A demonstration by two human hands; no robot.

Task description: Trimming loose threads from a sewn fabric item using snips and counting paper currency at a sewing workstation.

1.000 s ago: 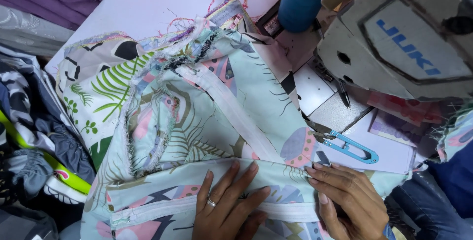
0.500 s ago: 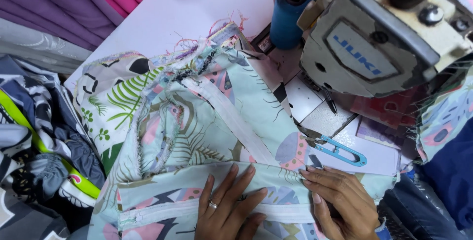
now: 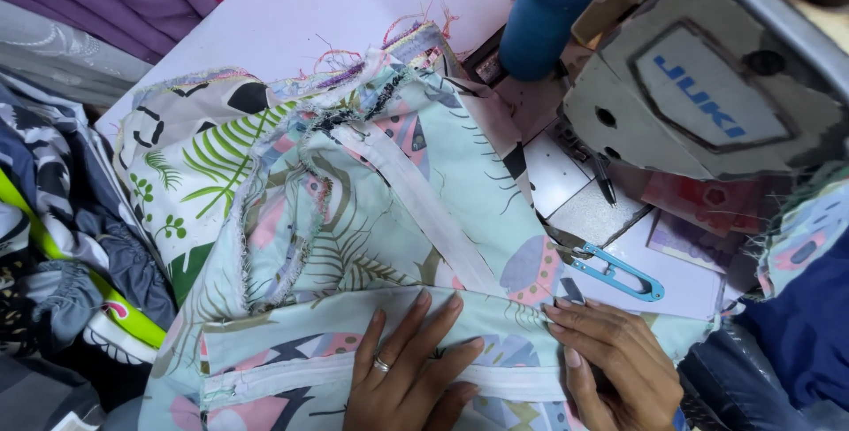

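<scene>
Mint printed fabric (image 3: pixel 416 219) under both flat hands, fingers spread; blue snips (image 3: pixel 619 274) beside.

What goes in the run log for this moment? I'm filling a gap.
left hand: flat on printed fabric | right hand: pressing the fabric's fold | thread snips: beside right hand | sewing machine: behind

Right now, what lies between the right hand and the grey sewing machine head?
In the head view, blue-handled thread snips lie on the machine bed between the right hand and grey sewing machine head.

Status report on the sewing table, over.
Left hand and right hand flat on printed fabric. Blue thread snips lie beside right hand.
</scene>
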